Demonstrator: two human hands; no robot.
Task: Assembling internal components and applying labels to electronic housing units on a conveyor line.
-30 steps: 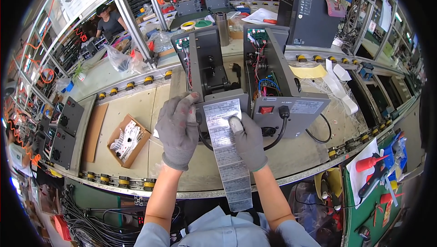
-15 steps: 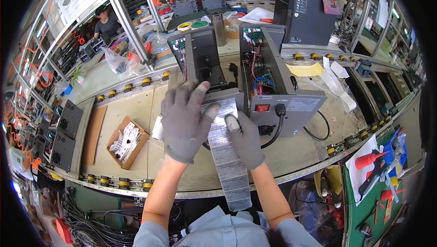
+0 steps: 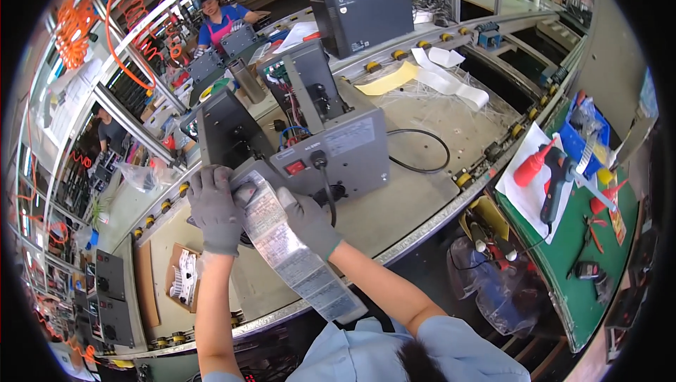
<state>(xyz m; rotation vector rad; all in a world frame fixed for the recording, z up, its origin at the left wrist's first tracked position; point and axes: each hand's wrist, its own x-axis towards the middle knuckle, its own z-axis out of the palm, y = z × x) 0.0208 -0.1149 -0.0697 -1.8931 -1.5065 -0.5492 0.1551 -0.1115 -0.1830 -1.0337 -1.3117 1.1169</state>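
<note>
One head-worn fisheye view looks steeply down from above the person's own chest, close over the gloved left hand and right hand. It faces forward across the bench beyond them; edges bow toward the dark rim.

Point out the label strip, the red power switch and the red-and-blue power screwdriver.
label strip (image 3: 296, 259), head view, middle of the strip.
red power switch (image 3: 295, 168), head view, its face.
red-and-blue power screwdriver (image 3: 553, 171), head view, blue body.
</note>
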